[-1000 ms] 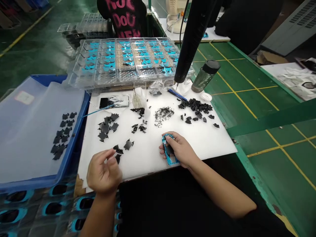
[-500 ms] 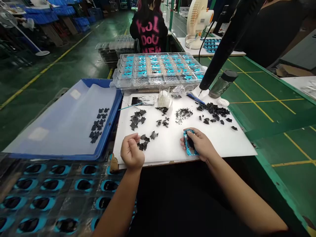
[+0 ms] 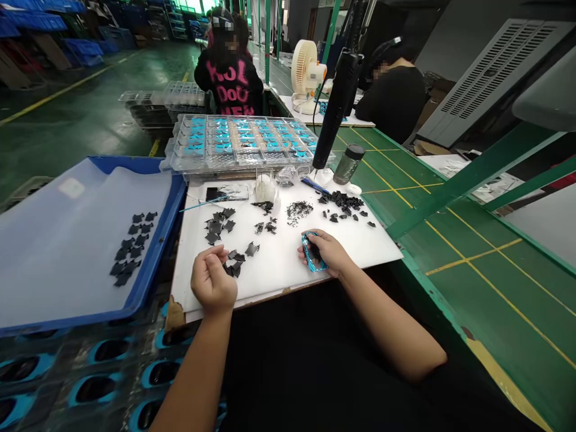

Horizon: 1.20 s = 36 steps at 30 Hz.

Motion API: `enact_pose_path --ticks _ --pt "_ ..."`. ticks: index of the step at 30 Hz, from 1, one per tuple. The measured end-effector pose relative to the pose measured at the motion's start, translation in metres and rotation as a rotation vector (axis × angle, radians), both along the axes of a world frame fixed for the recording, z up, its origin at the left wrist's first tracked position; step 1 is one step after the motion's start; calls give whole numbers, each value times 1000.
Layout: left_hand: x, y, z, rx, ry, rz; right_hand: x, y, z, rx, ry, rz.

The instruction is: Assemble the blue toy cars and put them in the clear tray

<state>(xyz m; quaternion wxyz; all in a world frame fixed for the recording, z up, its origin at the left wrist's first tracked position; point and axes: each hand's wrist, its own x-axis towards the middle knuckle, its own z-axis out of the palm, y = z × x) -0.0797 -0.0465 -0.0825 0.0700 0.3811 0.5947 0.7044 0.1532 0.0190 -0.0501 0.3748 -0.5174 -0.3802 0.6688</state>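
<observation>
Loose parts point(image 3: 216, 226) on mat point(image 3: 274, 264), bin point(image 3: 162, 234) left, tray point(image 3: 198, 163) behind, bottle point(image 3: 344, 170) back right

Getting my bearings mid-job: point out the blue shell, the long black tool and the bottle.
Blue shell point(image 3: 318, 267): head view, on its lower rim.
Long black tool point(image 3: 335, 109): head view, middle of its barrel.
Bottle point(image 3: 345, 169): head view, on its body.

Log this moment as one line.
right hand: holding blue shell | left hand: curled near black parts, contents unclear | under parts: white sheet
</observation>
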Motion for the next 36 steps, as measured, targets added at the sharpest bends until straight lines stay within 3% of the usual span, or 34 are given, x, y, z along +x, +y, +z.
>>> enact_pose_path --ticks 19,29,33,36 --pt "1 0 -2 -119 60 89 8 3 -2 -85 97 80" --pt "7 6 -3 -69 60 233 15 6 -2 -167 198 187" --pt "9 9 -1 -55 158 311 16 9 0 -209 223 213" --pt "10 12 2 -31 211 288 18 11 4 -233 223 213"
